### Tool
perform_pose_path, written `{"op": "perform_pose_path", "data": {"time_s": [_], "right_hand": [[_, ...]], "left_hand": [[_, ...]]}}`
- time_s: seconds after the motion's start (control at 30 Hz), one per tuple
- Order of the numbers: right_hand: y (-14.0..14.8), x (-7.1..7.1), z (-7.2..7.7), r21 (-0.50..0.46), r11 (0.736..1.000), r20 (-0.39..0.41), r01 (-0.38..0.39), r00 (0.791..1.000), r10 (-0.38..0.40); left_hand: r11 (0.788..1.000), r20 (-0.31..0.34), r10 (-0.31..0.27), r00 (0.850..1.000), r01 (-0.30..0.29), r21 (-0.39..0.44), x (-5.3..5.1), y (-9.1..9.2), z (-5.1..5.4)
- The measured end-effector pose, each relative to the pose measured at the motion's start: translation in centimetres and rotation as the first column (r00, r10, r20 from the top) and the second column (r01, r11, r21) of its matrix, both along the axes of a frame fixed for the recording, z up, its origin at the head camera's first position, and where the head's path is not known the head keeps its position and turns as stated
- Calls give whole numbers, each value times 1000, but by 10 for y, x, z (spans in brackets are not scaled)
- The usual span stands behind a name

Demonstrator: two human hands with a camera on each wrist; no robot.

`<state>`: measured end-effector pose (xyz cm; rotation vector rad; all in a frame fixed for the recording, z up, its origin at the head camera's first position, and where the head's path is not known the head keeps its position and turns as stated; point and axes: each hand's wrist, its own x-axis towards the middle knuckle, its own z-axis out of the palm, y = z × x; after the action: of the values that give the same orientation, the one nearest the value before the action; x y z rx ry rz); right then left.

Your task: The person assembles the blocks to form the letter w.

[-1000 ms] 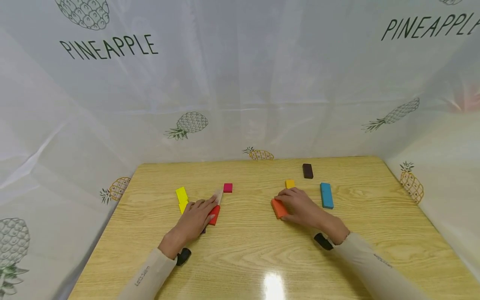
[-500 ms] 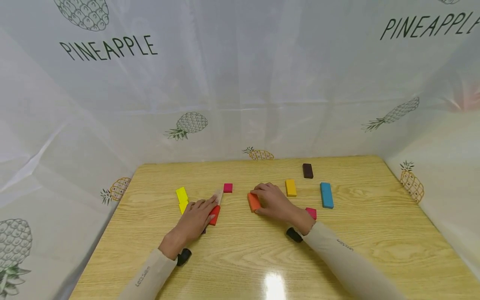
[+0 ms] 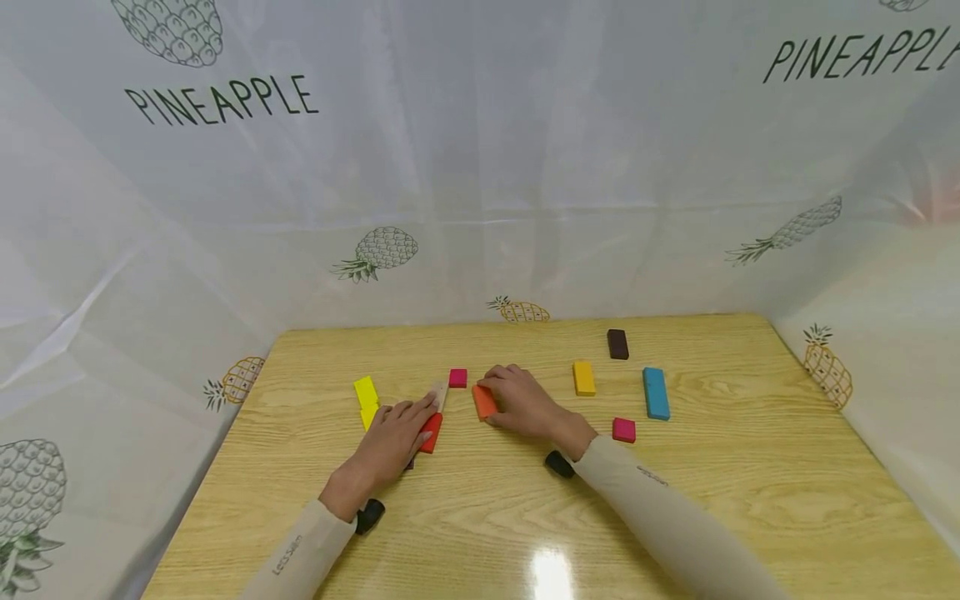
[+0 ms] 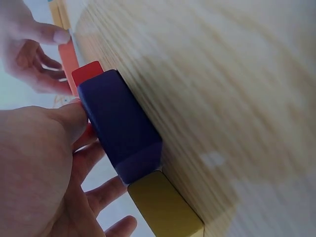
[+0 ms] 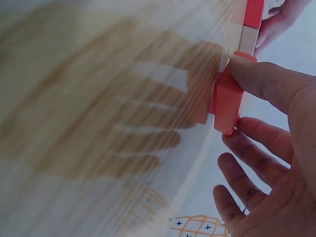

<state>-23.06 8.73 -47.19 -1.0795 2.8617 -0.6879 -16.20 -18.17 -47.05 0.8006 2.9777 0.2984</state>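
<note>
Right hand (image 3: 522, 403) pinches orange rectangular block (image 3: 484, 403); outstretched left hand (image 3: 393, 442) touches red rectangular block (image 3: 431, 433); left-wrist view best shows dark-blue block (image 4: 121, 123).

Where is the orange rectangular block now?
Below the head view's centre, the orange rectangular block is pinched by the right hand, just right of the pink square block.

In the head view the left grip (image 3: 393, 437) hides most of the dark blue block (image 4: 118, 126), the near end of the nearer yellow block (image 3: 368, 417) and part of the red block (image 3: 431, 435). The right grip (image 3: 521, 402) covers the right side of the orange block (image 3: 484, 402). Both sleeves run out at the bottom edge; the right one's lettering (image 3: 651, 476) is too small to read. The right wrist view crops the red block at its top edge.
</note>
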Motion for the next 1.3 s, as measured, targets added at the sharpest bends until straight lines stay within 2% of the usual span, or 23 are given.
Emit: {"op": "perform_pose_path", "data": {"time_s": [0.67,0.9,1.3], "right_hand": [[-16,-5,-2,58,998,35,38,999,-40],[-17,-5,-2,56,998,21,33,999,-34],[0,4,7,23,998,-12,51,999,-51]], "left_hand": [[1000,9,11,1000,-11,-6,-2,1,-7],[1000,-4,1,1000,-2,-28,0,0,-4],[1000,29,5,1000,-4,-12,-3,-1,-3]]}}
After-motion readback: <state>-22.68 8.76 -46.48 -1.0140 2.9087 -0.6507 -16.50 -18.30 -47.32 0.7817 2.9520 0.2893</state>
